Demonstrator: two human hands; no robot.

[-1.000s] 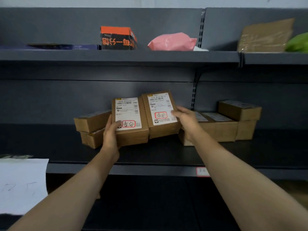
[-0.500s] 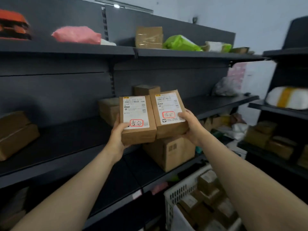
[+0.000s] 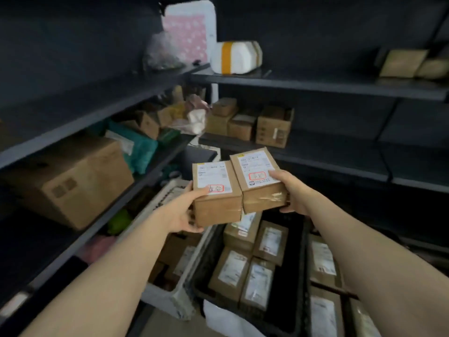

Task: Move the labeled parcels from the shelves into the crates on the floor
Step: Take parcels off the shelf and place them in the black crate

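Observation:
I hold two small brown cardboard parcels side by side, each with a white label and a red stamp. My left hand (image 3: 185,210) grips the left parcel (image 3: 216,198) at its lower left corner. My right hand (image 3: 290,190) grips the right parcel (image 3: 261,183) from its right side. The two boxes touch each other. Both hang in the air above a black crate (image 3: 209,268) on the floor, which holds several labeled parcels. A white crate (image 3: 170,300) with more boxes stands to its left.
Dark metal shelves run along the left (image 3: 97,110) and the back right (image 3: 315,83). A large cardboard box (image 3: 73,181) sits on the left shelf, small boxes (image 3: 252,122) on the back shelf. A white wrapped package (image 3: 237,57) lies higher up. Another crate (image 3: 325,288) stands at the right.
My view has swung right and downward, away from the shelf the parcels came off. Both hands still carry the two parcels, which have come lower and hang over the floor crates.

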